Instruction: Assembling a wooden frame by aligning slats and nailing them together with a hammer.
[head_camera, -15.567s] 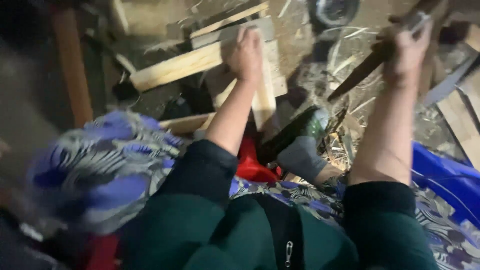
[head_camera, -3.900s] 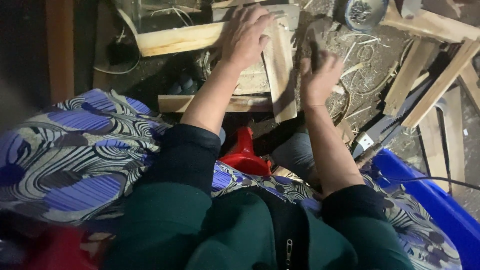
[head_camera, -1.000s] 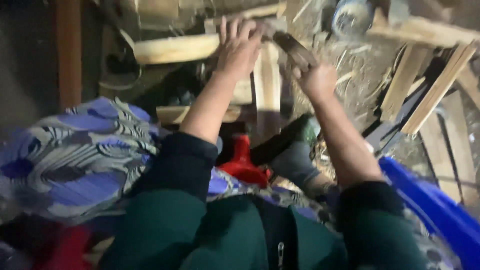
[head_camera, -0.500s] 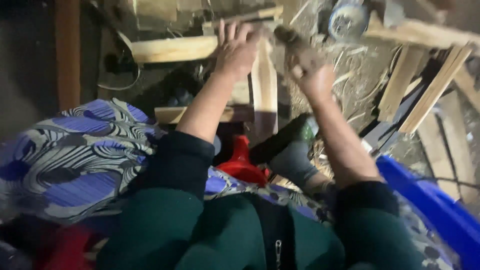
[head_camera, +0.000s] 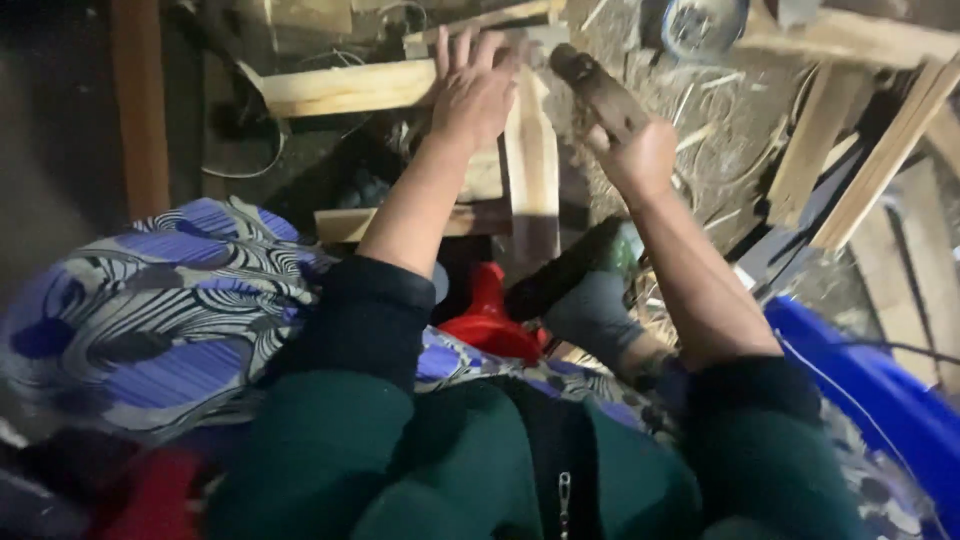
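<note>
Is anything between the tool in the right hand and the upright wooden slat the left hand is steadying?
Nothing visible. The right hand holds the dark tool raised just right of the slat, with only open space between them. The left hand lies flat on the wood on the slat's other side.

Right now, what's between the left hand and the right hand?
Head view: an upright pale wooden slat stands between the left hand and the right hand.

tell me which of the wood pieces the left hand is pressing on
The left hand presses on the pale upright slat pointing away from the person, where it crosses the long horizontal plank. The other boards lie untouched at right.
</note>
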